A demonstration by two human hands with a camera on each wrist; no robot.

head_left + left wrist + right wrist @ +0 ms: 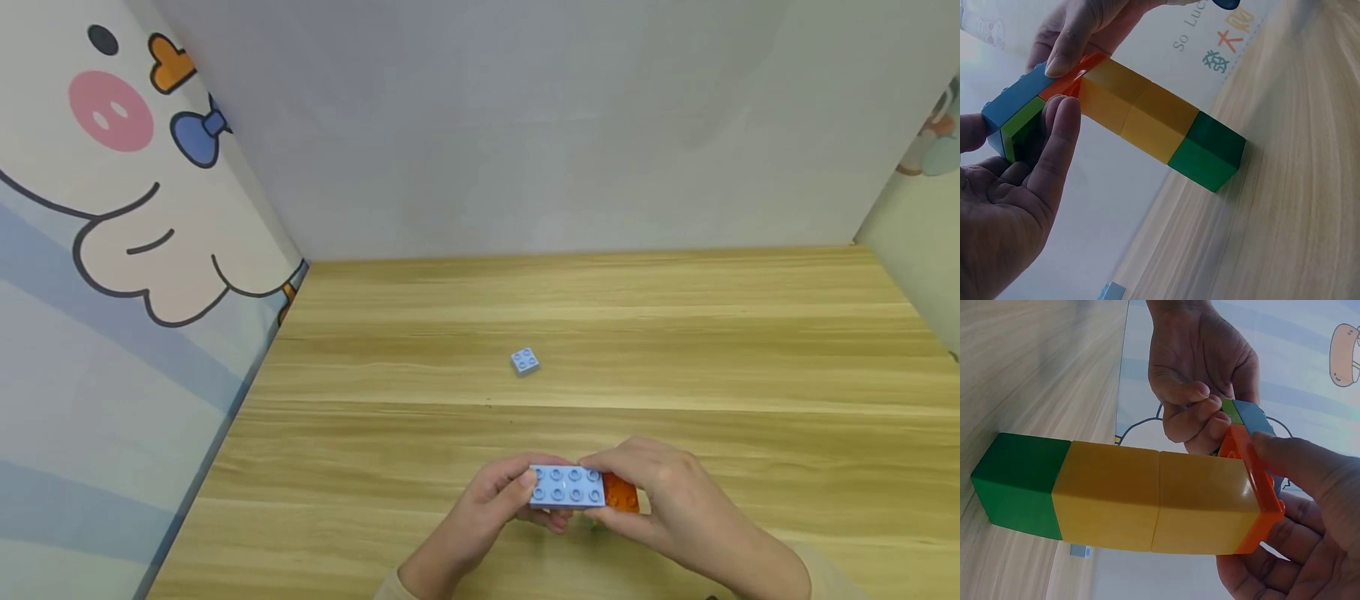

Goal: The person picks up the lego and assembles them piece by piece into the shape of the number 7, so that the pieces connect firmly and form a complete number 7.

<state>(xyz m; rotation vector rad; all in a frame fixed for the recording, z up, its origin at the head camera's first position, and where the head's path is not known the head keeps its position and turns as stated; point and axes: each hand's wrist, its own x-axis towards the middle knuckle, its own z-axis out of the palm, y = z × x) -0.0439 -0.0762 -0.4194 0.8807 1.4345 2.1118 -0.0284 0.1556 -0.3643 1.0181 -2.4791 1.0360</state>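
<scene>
A light blue toy building brick (566, 493) with two rows of studs lies on top of an orange brick (624, 493). Below the orange one, a column of two yellow blocks (1157, 128) and a dark green block (1210, 153) stands on the table. Under the blue brick's overhanging end is a light green brick (1015, 130). My left hand (483, 510) pinches that end, its thumb on the blue brick and fingers beneath around the light green one. My right hand (678, 504) grips the blue brick's other end by its sides, beside the orange brick.
A small square light blue brick (525, 362) with studs up lies on the wooden table (360, 450) beyond the hands. A pale wall (562, 133) rises at the back, and a panel with cartoon figures (150, 250) borders the left side.
</scene>
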